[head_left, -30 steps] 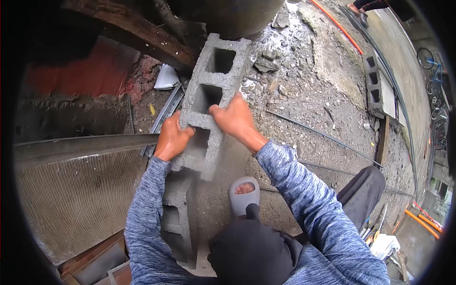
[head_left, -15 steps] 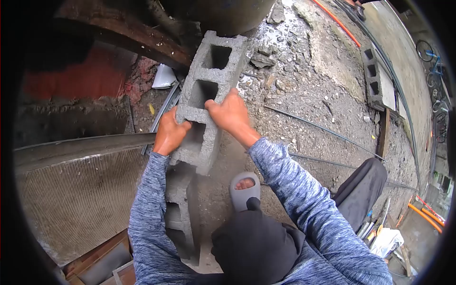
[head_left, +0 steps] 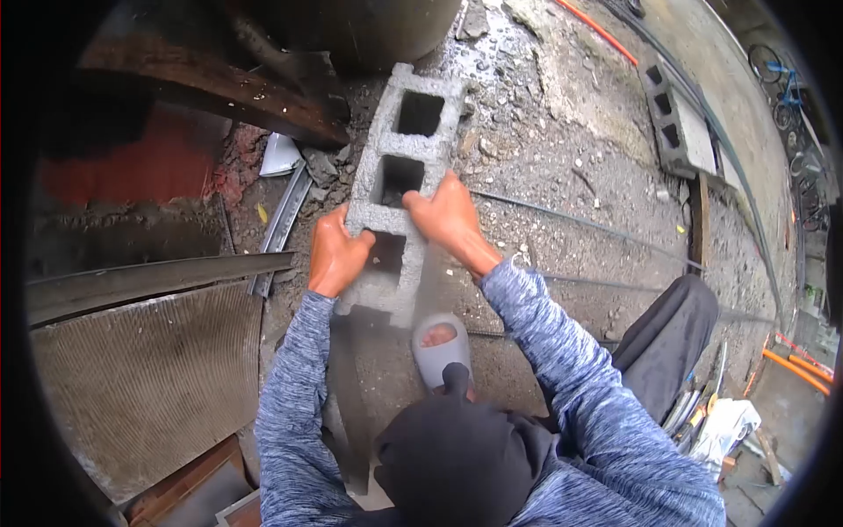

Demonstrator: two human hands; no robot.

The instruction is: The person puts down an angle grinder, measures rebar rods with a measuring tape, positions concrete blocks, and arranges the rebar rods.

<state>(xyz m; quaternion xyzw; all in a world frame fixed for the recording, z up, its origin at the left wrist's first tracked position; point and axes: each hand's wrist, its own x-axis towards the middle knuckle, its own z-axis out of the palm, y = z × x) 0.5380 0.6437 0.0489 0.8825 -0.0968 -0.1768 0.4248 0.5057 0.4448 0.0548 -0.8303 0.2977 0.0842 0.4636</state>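
Note:
A grey hollow concrete block lies between my two hands, its three square holes facing me. My left hand grips its left edge, thumb hooked toward the nearest hole. On the right edge, my right hand is closed with its thumb at the middle hole. The fingers of both hands are mostly hidden behind the block. Below its near end, a second concrete block shows partly, largely covered by my left sleeve. My sandalled foot is just right of the blocks.
A large dark rounded container stands beyond the block's far end. Another concrete block rests at the right beside hoses. Thin metal rods cross the gravel. A ridged board and metal channel lie left.
The held block has shifted right relative to the lower block and my foot, with both hands on it. The lower block's holes are now hidden by my left arm. The view has also shifted.

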